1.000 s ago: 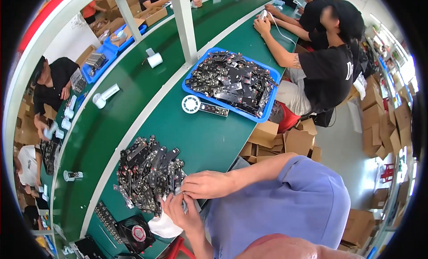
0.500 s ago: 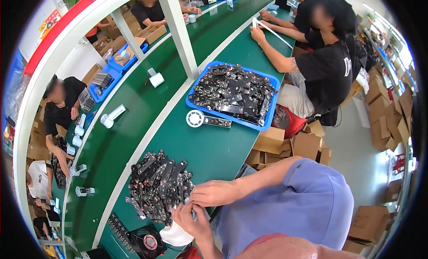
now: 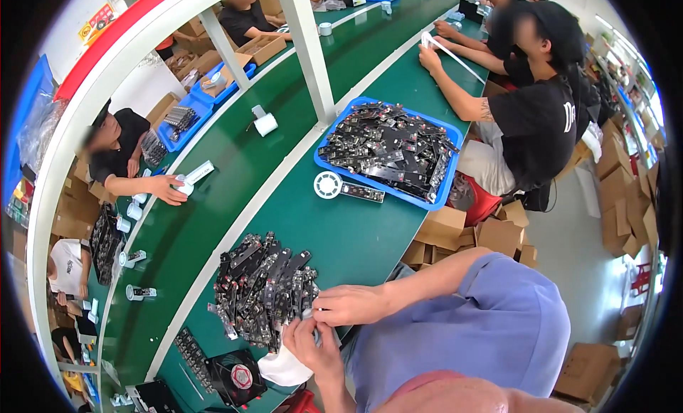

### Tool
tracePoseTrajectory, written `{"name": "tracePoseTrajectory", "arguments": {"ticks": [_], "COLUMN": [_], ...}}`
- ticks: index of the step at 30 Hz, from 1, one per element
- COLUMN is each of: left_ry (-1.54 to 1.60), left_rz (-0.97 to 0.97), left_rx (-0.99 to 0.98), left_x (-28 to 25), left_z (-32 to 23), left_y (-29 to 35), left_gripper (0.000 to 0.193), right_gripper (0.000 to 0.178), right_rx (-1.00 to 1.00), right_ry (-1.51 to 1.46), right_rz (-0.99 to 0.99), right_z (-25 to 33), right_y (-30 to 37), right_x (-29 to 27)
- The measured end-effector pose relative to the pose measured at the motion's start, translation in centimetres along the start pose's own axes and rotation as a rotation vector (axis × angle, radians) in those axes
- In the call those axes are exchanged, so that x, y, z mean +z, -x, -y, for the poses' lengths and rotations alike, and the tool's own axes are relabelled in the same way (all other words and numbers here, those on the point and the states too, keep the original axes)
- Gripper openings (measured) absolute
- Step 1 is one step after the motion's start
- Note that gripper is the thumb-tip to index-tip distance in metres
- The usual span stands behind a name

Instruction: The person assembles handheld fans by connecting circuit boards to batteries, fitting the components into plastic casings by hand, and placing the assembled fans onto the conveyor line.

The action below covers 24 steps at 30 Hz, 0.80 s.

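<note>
Although a white unit (image 3: 201, 175) has been reached by a co-worker's hand (image 3: 169, 190), a pale part (image 3: 307, 314) is still pinched narrowly between left hand (image 3: 311, 344) and right hand (image 3: 351, 304), beside the boards (image 3: 260, 288); unchanged handling is suggested.

What the hands (image 3: 348, 305) hold is mostly hidden; the lower edge cuts off a black object (image 3: 155, 396).

White lettering (image 3: 569, 118) is showing on 1 co-worker's black shirt (image 3: 530, 118) at upper right; dark print (image 3: 201, 172) is marking 1 white handle (image 3: 196, 176) at left; 1 yellow-and-red sign (image 3: 97, 20) is hanging at upper left.
</note>
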<state>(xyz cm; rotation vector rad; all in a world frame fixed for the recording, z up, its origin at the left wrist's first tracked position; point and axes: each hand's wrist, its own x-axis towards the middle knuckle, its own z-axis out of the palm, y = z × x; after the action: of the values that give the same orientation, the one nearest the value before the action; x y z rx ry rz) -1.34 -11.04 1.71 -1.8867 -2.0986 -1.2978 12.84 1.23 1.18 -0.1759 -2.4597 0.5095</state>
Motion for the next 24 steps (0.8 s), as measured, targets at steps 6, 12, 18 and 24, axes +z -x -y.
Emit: {"name": "tracePoseTrajectory", "arguments": {"ticks": [6, 12, 18, 24], "left_ry": [0.004, 0.0, -0.003, 0.005], "left_rz": [-0.003, -0.005, -0.017, -0.091], "left_rx": [0.005, -0.012, -0.026, -0.003], "left_x": [0.2, -0.3, 0.1, 1.1], "left_z": [0.2, 0.0, 0.6, 0.9], "left_y": [0.4, 0.7, 0.1, 0.0], "left_gripper": [0.015, 0.015, 0.023, 0.025], "right_gripper": [0.022, 0.021, 0.038, 0.043], "right_rx": [-0.028, -0.019, 0.253, 0.674], "right_ry": [0.017, 0.017, -0.229, -0.494], "right_rz": [0.053, 0.075, 0.03, 0.142], "right_z": [0.1, 0.6, 0.6, 1.5], "right_y": [0.0, -0.1, -0.4, 0.3], "right_x": [-0.5, -0.6, -1.6, -5.0]}}
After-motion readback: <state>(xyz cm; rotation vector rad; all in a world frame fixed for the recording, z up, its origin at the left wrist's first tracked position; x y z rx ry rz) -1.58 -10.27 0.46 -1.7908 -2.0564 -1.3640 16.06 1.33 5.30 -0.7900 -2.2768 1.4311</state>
